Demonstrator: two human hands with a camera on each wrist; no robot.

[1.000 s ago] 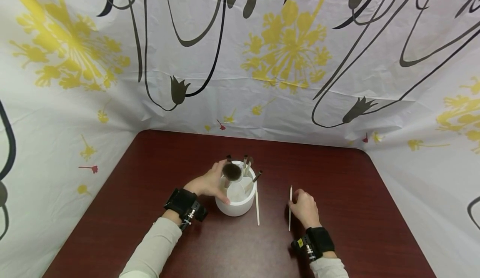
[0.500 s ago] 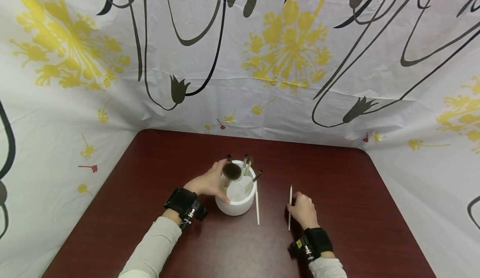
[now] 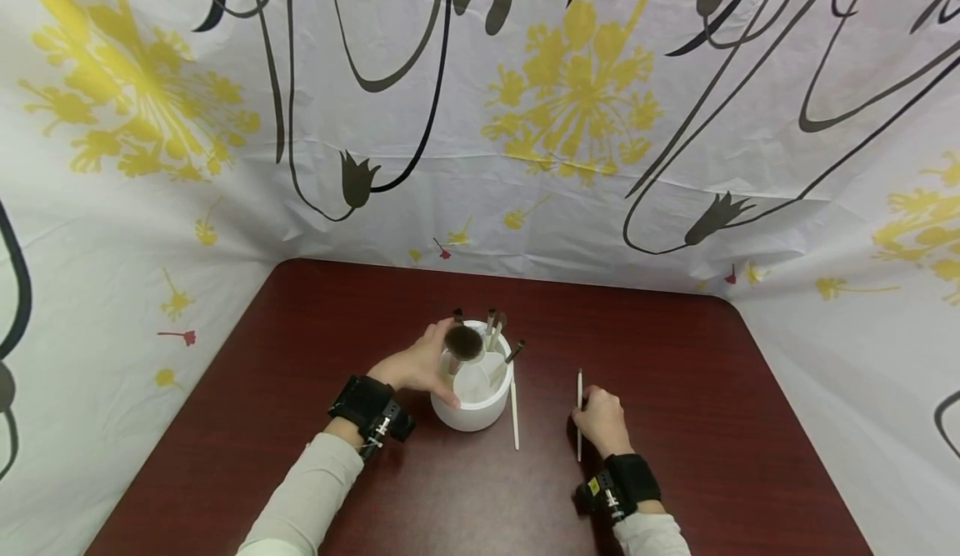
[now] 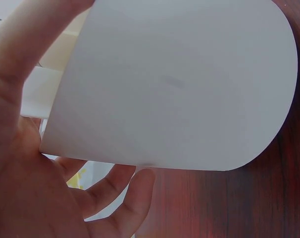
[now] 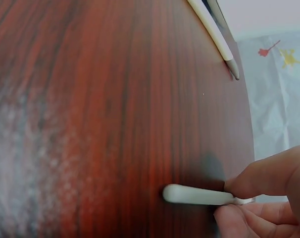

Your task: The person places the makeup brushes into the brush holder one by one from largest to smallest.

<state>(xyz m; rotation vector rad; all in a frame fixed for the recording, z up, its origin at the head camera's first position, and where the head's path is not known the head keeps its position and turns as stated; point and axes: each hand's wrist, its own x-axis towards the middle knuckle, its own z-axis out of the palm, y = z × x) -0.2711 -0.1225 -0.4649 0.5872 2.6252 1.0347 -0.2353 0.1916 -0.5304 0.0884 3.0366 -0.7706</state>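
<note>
My left hand [image 3: 418, 366] grips the side of a white round brush holder [image 3: 468, 417], thumb at the near side of the rim. Its smooth white wall [image 4: 179, 89] fills most of the left wrist view. Several makeup brushes stand in its compartments, among them one with a wide dark fluffy head [image 3: 463, 343]. Off to the right, my right hand [image 3: 603, 423] pinches a slim white-handled makeup brush [image 3: 579, 448] between thumb and fingers, low over the table. The rounded handle end [image 5: 189, 194] pokes out from the fingertips in the right wrist view; the fingers hide its other part.
Another slim pale brush [image 3: 515, 418] lies on the table just right of the holder, its dark tip [image 5: 232, 68] showing in the right wrist view. The dark red wooden table [image 3: 360, 306] has rounded far corners. Patterned white cloth [image 3: 480, 122] hangs behind and at both sides.
My right hand has slid slightly left along the table, and the brush it pinches has shifted a little with it. The left hand and the holder have stayed in place.
</note>
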